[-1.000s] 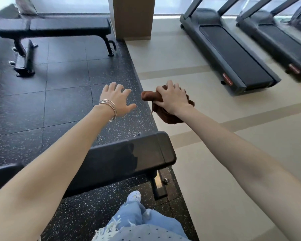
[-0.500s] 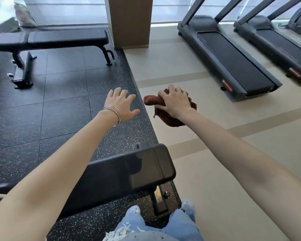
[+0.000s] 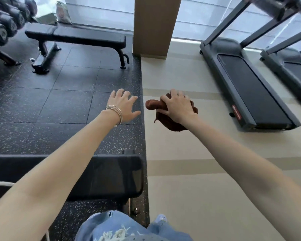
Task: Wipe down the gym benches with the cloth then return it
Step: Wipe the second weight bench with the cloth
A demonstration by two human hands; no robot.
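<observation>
Right hand [image 3: 178, 108] grips the cloth [image 3: 152, 104], partly hiding it; left hand [image 3: 123, 106] spread, empty.

A dark treadmill [image 3: 250, 91] stands on the beige floor [image 3: 198, 197] to the right of the right hand [image 3: 178, 106], with a second treadmill [image 3: 295, 70] beside it. A tan pillar [image 3: 156, 26] rises well ahead. Dumbbells [image 3: 5, 20] sit far beyond the left hand [image 3: 123, 105], past black speckled tiles [image 3: 42, 105].

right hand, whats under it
A bunched brown cloth, gripped by the right hand. One end sticks out toward the left hand, and more hangs below the wrist. The hand covers the cloth's middle, so how the fingers hold it there is hidden.
</observation>
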